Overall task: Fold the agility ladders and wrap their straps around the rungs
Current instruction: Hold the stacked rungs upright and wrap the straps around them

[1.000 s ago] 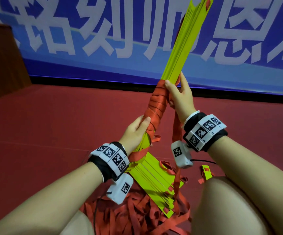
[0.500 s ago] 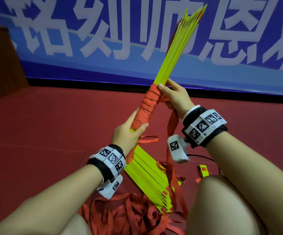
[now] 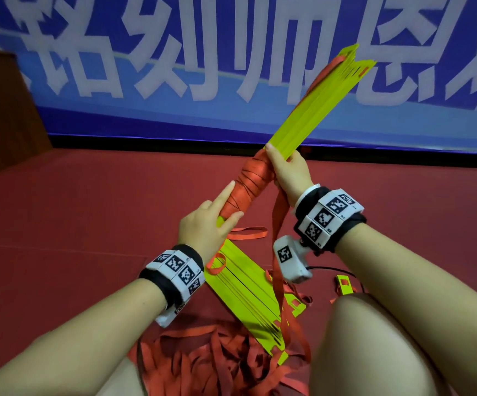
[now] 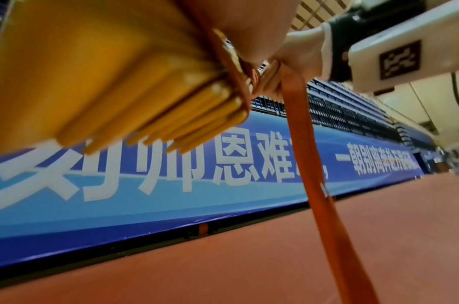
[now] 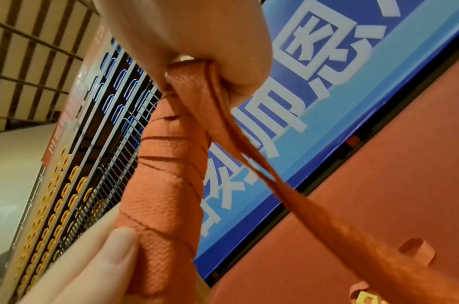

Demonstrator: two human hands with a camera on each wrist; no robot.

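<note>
A bundle of yellow-green ladder rungs (image 3: 311,110) slants up to the right in the head view, with orange strap wound (image 3: 248,184) tightly round its middle. My left hand (image 3: 211,224) grips the bundle at the lower end of the winding, index finger stretched along it. My right hand (image 3: 285,170) holds the bundle at the winding's upper end and pinches the loose orange strap (image 3: 277,238), which hangs down. The right wrist view shows that strap (image 5: 223,115) caught in my fingers beside the winding (image 5: 171,185). The left wrist view shows the rungs (image 4: 119,82) and the hanging strap (image 4: 314,164).
A heap of loose orange strap (image 3: 203,361) lies on the red floor (image 3: 74,224) between my knees, under the rungs' lower ends. A stray yellow rung end (image 3: 344,284) lies by my right knee (image 3: 388,338). A blue banner (image 3: 174,81) runs along the wall ahead; a brown box (image 3: 0,110) stands left.
The bundle has tilted further to the right and lower. My right hand has come round the top of the winding with the strap. My left index finger has straightened along the winding.
</note>
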